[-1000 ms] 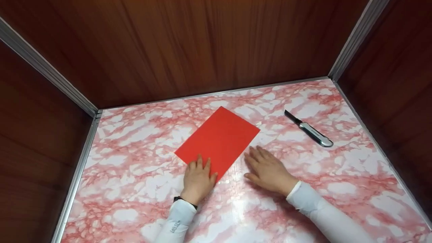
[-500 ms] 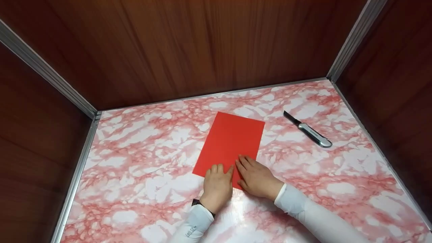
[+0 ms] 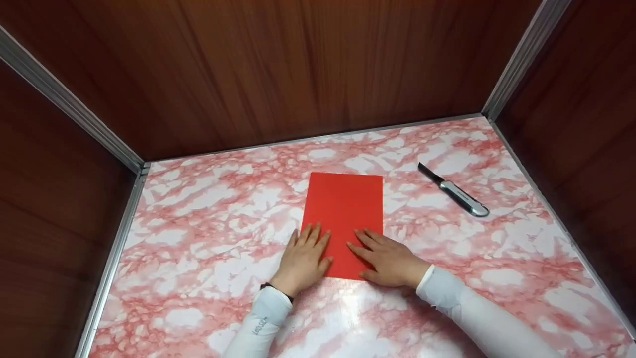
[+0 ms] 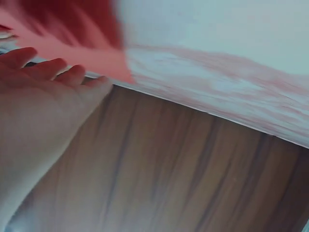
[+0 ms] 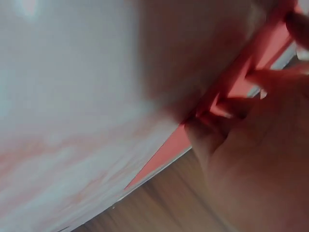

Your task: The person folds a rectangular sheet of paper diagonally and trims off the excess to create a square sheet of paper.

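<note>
"Where does the red sheet (image 3: 344, 201) lie?"

"I see it flat on the marbled table (image 3: 208, 258), centre of the frame. The left hand (image 3: 301, 258) rests across its lower left edge, the right hand (image 3: 391, 259) across its lower right; both sets of fingers are extended and apart."

"And the utility knife (image 3: 459, 196)?"

"Right of centre, well apart from both hands."

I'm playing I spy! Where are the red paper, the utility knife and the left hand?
Red paper (image 3: 343, 214): head view, middle of the sheet.
Utility knife (image 3: 454, 193): head view, its handle.
Left hand (image 3: 302, 257): head view, back of the hand.
</note>
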### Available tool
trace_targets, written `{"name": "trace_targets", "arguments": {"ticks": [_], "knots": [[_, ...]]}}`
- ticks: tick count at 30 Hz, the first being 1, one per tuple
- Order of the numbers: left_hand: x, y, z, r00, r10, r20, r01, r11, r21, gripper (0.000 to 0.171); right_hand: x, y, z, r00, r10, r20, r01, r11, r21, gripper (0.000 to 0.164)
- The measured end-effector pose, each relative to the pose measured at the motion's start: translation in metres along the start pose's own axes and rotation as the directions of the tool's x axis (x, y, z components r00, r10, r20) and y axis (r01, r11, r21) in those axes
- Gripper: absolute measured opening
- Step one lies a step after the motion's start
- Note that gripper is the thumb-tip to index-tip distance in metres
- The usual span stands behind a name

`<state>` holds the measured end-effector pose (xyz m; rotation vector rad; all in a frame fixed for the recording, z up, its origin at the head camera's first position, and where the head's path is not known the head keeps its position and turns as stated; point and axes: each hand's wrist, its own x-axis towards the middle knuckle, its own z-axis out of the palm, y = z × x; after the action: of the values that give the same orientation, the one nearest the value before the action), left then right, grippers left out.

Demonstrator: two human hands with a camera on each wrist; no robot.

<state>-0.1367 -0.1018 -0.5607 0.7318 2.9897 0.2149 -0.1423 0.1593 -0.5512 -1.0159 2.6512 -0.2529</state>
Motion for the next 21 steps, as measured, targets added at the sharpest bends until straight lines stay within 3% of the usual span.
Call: {"name": "trace_targets", "arguments": {"ticks": [4, 8, 14, 18, 21], "knots": [[-0.006, -0.02, 0.003, 1.0, 0.001, 0.023, 0.0, 0.999, -0.051, 0.068, -0.006, 0.01, -0.008, 0.998, -0.009, 0.068, 0.006, 0.999, 0.041, 0.071], [-0.013, -0.027, 0.005, 0.999, 0.026, 0.047, -0.022, 0.997, -0.078, 0.074, -0.013, 0.019, -0.011, 0.998, -0.002, 0.067, -0.002, 0.998, 0.059, 0.069], [-0.02, -0.018, 0.004, 0.997, 0.047, 0.069, -0.04, 0.995, -0.088, 0.087, -0.018, 0.024, -0.012, 0.998, 0.035, -0.043, -0.033, 0.999, 0.038, 0.061], [-0.026, -0.008, 0.006, 0.997, 0.006, 0.081, 0.001, 0.996, -0.092, 0.091, -0.02, 0.023, -0.008, 0.991, 0.08, -0.105, -0.079, 0.997, 0.011, 0.06], [-0.026, 0.001, 0.01, 0.998, -0.037, 0.053, 0.039, 0.998, -0.047, 0.091, -0.022, 0.019, -0.004, 0.987, 0.097, -0.128, -0.098, 0.995, 0.004, 0.068]]}}
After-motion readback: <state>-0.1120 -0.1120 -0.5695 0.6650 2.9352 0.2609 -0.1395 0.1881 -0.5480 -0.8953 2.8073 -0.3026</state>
